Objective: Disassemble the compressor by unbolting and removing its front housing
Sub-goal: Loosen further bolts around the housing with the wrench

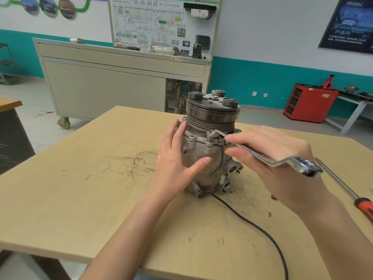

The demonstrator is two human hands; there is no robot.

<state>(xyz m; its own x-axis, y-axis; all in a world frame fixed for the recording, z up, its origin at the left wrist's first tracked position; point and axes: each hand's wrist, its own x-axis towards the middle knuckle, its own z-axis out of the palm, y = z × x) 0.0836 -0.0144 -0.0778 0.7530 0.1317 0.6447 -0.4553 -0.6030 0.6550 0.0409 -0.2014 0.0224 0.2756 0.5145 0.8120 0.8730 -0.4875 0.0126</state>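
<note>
On the light wooden table [80, 199], a black cable [258, 227] runs from the lower edge of the frame up to the centre. A red-handled screwdriver [343, 186] lies at the right edge. The left hand [177, 158] presses with straight fingers on the grey metal compressor [201, 146], which stands upright at the centre. The grip of the right hand [278, 158] holds a silver ring spanner [298, 163], its far end at the flange bolt [210, 140].

Red cabinet [308, 104], wheeled bench [105, 87], wiring board [153, 21].

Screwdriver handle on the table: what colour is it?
The screwdriver handle is red and black; head view shows it.
</note>
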